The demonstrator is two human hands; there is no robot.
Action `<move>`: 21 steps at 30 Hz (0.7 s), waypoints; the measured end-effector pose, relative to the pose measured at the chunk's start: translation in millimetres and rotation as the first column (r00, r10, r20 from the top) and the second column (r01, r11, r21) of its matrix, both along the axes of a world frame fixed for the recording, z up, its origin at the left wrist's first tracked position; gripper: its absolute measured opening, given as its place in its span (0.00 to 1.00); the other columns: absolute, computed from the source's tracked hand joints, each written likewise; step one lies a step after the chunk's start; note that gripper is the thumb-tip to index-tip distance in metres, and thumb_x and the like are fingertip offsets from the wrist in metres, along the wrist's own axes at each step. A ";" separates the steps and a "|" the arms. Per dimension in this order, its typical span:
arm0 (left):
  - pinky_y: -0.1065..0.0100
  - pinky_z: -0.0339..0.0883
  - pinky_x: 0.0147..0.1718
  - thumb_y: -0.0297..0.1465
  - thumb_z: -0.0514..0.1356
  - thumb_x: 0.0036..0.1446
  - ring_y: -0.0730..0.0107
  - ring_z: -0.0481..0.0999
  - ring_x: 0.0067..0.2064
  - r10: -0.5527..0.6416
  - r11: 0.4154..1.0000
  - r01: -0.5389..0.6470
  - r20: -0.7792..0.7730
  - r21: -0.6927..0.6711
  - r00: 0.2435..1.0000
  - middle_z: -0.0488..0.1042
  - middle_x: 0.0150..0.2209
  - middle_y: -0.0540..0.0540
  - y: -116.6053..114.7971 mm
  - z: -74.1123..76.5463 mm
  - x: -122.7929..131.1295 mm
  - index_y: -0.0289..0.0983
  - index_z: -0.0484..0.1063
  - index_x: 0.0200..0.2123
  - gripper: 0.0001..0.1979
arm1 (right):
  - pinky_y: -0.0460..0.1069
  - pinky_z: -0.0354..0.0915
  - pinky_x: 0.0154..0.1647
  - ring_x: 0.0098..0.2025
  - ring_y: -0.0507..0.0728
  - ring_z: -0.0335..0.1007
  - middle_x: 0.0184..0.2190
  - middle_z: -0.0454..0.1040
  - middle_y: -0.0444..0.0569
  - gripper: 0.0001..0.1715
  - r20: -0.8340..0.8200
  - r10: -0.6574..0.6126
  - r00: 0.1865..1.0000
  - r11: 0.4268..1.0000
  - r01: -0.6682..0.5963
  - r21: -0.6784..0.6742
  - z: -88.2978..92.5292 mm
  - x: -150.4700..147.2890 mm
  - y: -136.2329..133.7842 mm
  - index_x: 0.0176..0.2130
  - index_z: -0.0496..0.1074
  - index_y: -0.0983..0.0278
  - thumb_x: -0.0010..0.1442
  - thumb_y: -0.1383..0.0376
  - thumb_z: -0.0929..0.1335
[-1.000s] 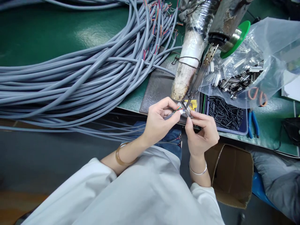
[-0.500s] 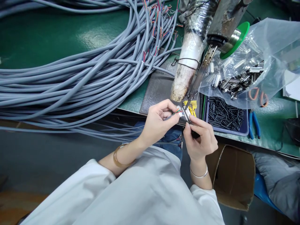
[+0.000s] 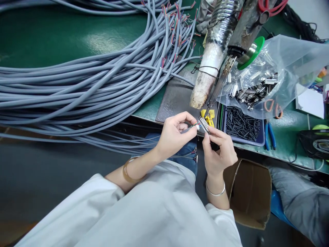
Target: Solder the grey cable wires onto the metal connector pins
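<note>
My left hand (image 3: pixel 177 132) is closed, pinching the thin coloured wires (image 3: pixel 197 125) at the end of a grey cable. Between thumb and fingers, my right hand (image 3: pixel 218 145) grips one end of a small metal pin connector (image 3: pixel 203 124). The wire tips meet the connector's pin row; whether they are joined is too small to tell. Just above the connector is the tip of a soldering iron (image 3: pixel 218 84), fixed pointing downward. A yellow piece (image 3: pixel 208 116) lies right behind the connector, on the dark plate (image 3: pixel 177 96).
Many grey cables (image 3: pixel 102 89) cover the left. A wrapped duct (image 3: pixel 209 61) hangs beside the iron and a green solder spool (image 3: pixel 253 55). To the right are a plastic bag of connectors (image 3: pixel 262 91), a bin of black tubes (image 3: pixel 241 125), blue-handled pliers (image 3: pixel 269 135) and a cardboard box (image 3: pixel 252 195).
The connector has turned slightly in my right hand and sits a little further from the yellow piece. The view has shifted right, showing more of the bench there. Both grips stay closed.
</note>
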State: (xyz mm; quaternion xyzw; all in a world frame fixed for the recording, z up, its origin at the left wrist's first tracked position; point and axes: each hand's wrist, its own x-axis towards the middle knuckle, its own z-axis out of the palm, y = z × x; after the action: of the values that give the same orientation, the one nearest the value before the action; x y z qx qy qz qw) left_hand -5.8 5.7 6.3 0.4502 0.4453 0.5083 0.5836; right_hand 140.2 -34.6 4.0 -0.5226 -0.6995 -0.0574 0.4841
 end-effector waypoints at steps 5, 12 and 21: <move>0.77 0.59 0.20 0.24 0.68 0.47 0.78 0.70 0.25 0.050 0.995 -0.045 -0.057 0.088 0.997 0.75 0.28 0.49 -2.0 -0.2 -0.5 0.35 0.71 0.26 0.07 | 0.44 0.70 0.29 0.30 0.49 0.73 0.31 0.78 0.42 0.10 -0.023 0.012 1.000 0.987 -0.016 -0.162 16.3 6.2 -6.5 0.41 0.75 0.60 0.62 0.73 0.72; 0.76 0.63 0.24 0.23 0.65 0.48 0.76 0.72 0.27 0.033 0.986 -0.011 -0.129 0.167 0.991 0.75 0.29 0.49 -10.2 -2.0 0.2 0.35 0.72 0.27 0.04 | 0.44 0.58 0.25 0.23 0.46 0.58 0.22 0.62 0.37 0.06 0.071 0.027 0.997 0.973 -0.009 -0.232 25.9 9.0 -10.0 0.40 0.77 0.59 0.63 0.70 0.72; 0.76 0.61 0.23 0.24 0.66 0.47 0.78 0.70 0.25 0.036 0.984 -0.018 -0.097 0.180 0.995 0.75 0.29 0.49 -15.3 -1.1 -1.0 0.36 0.73 0.27 0.05 | 0.44 0.58 0.26 0.25 0.47 0.60 0.23 0.64 0.38 0.04 0.099 0.045 0.994 0.967 -0.019 -0.252 20.0 4.8 -10.6 0.39 0.76 0.61 0.64 0.70 0.71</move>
State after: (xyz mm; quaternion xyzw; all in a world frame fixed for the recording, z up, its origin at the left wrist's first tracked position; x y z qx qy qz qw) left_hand -6.8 -9.7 5.2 0.5198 0.4325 0.5308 0.5108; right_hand 145.0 -45.2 24.0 -0.5646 -0.7337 0.0122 0.3778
